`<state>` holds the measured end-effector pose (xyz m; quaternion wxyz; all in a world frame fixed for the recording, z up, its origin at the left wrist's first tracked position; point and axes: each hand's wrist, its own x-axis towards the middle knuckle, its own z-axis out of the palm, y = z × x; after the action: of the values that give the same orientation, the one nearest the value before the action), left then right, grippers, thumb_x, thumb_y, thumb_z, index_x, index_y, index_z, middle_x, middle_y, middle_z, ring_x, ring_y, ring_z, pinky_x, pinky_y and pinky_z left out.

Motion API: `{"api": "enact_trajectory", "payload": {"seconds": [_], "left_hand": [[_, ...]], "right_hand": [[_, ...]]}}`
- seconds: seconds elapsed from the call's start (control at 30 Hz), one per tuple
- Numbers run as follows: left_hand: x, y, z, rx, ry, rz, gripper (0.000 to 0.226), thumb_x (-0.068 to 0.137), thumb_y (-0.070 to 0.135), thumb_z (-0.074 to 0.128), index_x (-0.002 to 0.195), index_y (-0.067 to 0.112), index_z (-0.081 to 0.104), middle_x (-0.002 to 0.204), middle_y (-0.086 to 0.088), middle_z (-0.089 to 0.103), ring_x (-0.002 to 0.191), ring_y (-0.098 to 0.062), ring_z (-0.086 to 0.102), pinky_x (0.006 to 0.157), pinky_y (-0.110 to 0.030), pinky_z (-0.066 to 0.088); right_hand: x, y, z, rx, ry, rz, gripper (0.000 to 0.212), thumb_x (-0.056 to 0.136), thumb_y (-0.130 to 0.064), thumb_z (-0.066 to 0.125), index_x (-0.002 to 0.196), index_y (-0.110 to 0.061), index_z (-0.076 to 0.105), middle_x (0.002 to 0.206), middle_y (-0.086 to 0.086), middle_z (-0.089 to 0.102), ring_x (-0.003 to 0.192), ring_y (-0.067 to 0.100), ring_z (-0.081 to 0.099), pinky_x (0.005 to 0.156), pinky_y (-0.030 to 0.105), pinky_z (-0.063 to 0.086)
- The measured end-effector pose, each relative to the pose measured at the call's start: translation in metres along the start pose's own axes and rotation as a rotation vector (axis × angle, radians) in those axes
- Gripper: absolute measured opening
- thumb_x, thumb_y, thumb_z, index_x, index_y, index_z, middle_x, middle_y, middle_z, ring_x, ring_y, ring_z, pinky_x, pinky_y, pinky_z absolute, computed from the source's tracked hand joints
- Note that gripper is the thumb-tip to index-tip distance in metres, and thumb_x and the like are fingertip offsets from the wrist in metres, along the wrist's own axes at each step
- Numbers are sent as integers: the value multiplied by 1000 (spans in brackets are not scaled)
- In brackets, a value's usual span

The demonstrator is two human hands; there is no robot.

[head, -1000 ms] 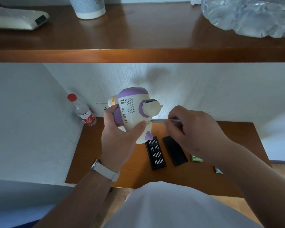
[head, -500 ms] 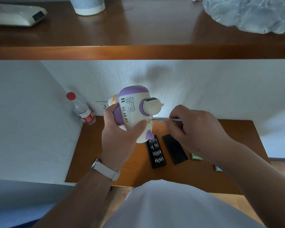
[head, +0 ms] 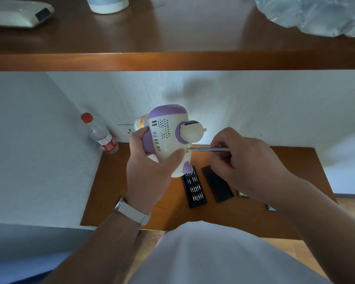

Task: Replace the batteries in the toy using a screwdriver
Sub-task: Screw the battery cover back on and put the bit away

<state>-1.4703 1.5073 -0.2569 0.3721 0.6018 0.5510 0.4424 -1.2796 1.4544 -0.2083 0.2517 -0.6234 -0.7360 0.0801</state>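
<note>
Nearest, the left grip [head: 150, 173] is wrapped round the white and purple toy [head: 168, 138] and holds it in the air above the desk [head: 115, 181]. Its thumb presses on the shell just beside the screw recess. The right grip [head: 246, 167] pinches a thin metal screwdriver [head: 213, 149], which lies level with its tip set into that recess low on the toy's side. The spot is too small to tell whether the tip sits true in a screw head.

The main risk is a slip. With nothing bracing the toy but one hand, a hard push or a tilted shaft could make the tip jump out and jab the thumb next to it. It could also chew up a small, soft screw head. A round knob on the toy sticks out just above the shaft and could crowd the turning fingers.

A loosened screw could fall unseen onto the desk or past its front edge.

Under the toy lies an open bit case [head: 194, 186] with its lid [head: 217, 186] beside it, and a dropped toy would scatter the bits. A green packet [head: 242, 194], perhaps the new batteries, is half hidden by the right wrist.

The bottle [head: 103, 136] in the far corner stands well apart and is no threat.
</note>
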Motion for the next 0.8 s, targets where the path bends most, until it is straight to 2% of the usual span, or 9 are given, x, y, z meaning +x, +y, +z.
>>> {"api": "enact_trajectory", "payload": {"seconds": [0.07,0.2,0.33,0.5,0.57,0.67,0.8], "left_hand": [[-1,2,0,3,7,19,70,75,24,86,123,35,36,103,33,47,94,31,47,58,0,45],[-3,4,-1,16,19,43,71,75,27,86,124,34,35,103,34,46,96,33,45,58,1,44],[-5,7,-1,45,38,76,72,73,29,87,123,34,36,101,34,47,98,32,45,58,2,44],[-7,8,-1,69,56,100,73,71,32,87,123,37,35,102,36,47,101,31,44,60,2,44],[-7,9,-1,71,63,107,73,71,35,86,123,36,35,102,37,47,102,30,45,60,1,44],[-6,11,-1,65,71,110,73,70,35,86,123,36,35,101,35,47,100,30,45,59,2,44],[-7,9,1,47,59,101,72,71,31,87,121,36,35,101,35,47,100,31,45,59,2,44]], "right_hand": [[-2,1,1,1,21,1,11,87,-16,68,91,-13,58,50,-20,32,36,0,32,42,13,22],[-5,3,3,4,68,-2,12,88,-17,70,88,-11,59,52,-11,49,38,8,45,41,11,24],[-5,3,5,0,109,0,15,89,-26,61,83,-12,59,52,-12,43,37,9,41,42,11,21],[-6,6,6,0,89,0,29,93,-38,51,86,-13,63,54,-2,56,43,15,52,37,24,38],[-7,6,5,50,59,16,32,93,-44,45,96,-16,62,58,-5,57,45,10,52,40,21,39],[-9,6,4,103,29,30,23,89,-38,51,104,-21,54,59,-9,55,42,5,47,42,17,32],[-11,6,4,76,26,23,17,89,-30,52,100,-18,54,59,-4,57,43,13,53,37,32,47]]}}
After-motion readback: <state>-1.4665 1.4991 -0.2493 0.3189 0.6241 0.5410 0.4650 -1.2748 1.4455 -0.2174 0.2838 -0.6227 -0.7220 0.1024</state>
